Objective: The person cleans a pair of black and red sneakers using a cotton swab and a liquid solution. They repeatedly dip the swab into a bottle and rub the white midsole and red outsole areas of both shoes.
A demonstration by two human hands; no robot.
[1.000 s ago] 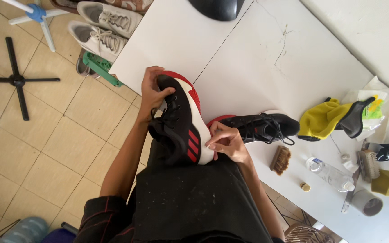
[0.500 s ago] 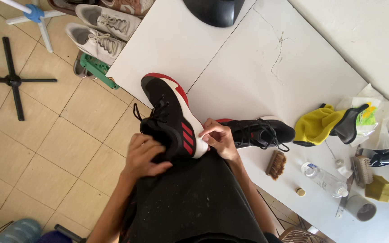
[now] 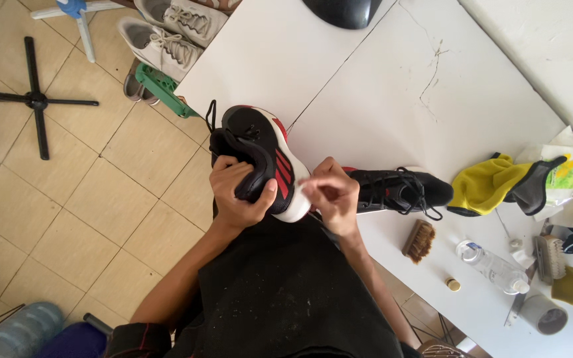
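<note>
Crumpled white-green-yellow packet (image 3: pixel 563 174) (half hidden); far table edge.

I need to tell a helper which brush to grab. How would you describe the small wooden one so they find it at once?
On the white table, look just past the black lace-up shoe lying near its front edge. The small brown wooden brush lies between that shoe and the clear plastic bottle; it alone is brown with tan bristles.
</note>
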